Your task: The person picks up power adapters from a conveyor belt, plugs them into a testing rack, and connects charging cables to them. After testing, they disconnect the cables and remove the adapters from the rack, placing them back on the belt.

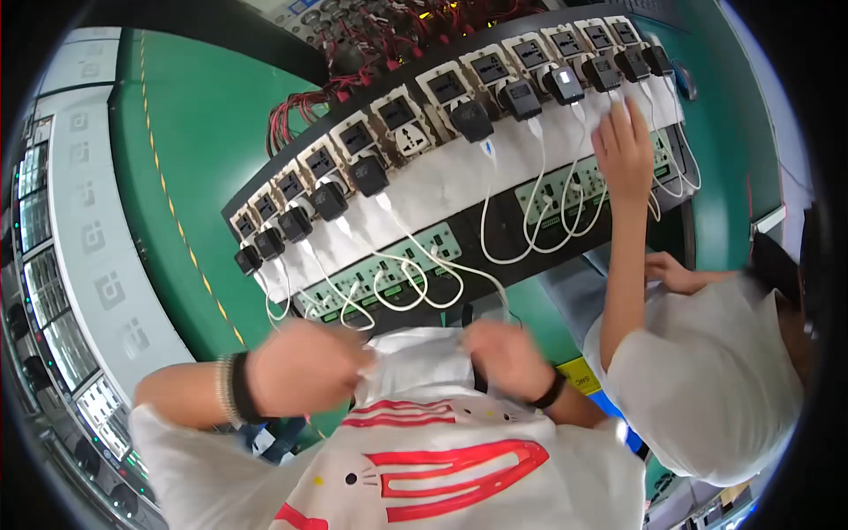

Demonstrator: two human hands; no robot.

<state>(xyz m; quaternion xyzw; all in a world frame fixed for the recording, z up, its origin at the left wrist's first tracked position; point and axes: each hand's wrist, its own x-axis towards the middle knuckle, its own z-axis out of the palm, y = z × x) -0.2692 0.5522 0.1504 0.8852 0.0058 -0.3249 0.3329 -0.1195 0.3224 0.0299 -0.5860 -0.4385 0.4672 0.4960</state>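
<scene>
My left hand (305,367) is in front of my body, below the left end of the socket rack, its fingers smeared by motion. My right hand (514,358) is level with it to the right, also blurred, its fingers bent. A white cable (484,272) comes down to just above my right hand; whether I hold it cannot be made out. Between the hands is white cloth of my shirt (420,367). Black charger plugs (368,175) sit in a curved row of sockets (395,112). White cables run from them to green circuit boards (397,269) below.
At the right a co-worker in a white shirt (707,380) reaches a hand (625,155) to a charger plug near the rack's right end. Red wires (300,115) bunch behind the rack. A yellow-striped line (177,208) crosses the green floor at the left.
</scene>
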